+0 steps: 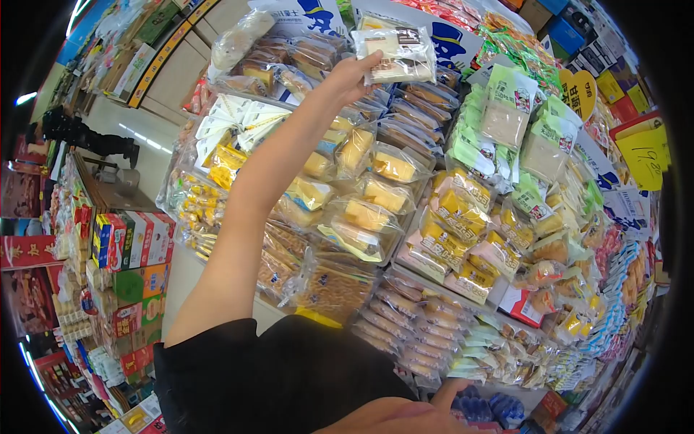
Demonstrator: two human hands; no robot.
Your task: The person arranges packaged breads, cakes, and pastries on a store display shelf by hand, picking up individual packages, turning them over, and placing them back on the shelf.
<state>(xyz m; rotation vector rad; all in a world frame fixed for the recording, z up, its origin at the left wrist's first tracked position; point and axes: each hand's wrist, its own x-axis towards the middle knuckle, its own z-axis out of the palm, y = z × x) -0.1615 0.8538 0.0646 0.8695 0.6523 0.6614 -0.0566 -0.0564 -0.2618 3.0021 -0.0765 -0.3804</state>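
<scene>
LEFT HAND (352,78) UP FRONT W/ A WRAPPED BREAD PACK (405,64)!

And here's the L arm at full reach, hand closed round the near-left edge of that clear-and-white pack, thumb laid over the top, other fingers mostly hidden. Pale slices show thru the wrap. Pack's up at the far end of the goods, broad face to the cam.

Down low, close to the body, the right hand (448,394) is only partly in view: a digit or so sticking out past the forearm. Grip? Can't tell, nor whether it holds anything. Dark blue items (506,409) sit just to its right, contact unclear.

Moving out from the L hand: rows of blue-trimmed packs (412,119) right below it, green-and-white bread packs (506,108) off to its right, wrapped yellow cakes (365,213) nearer the body. Btwn the two hands, yellow-label packs (463,206), then small round wrapped goods (405,325) just above the R hand.

Further out! Yellow price sign (645,159) reading 19.80, well right of the L hand. Way left of it, stacked boxes (134,242) and, beyond, a person in dark clothes (87,135) on the pale floor (155,130).
</scene>
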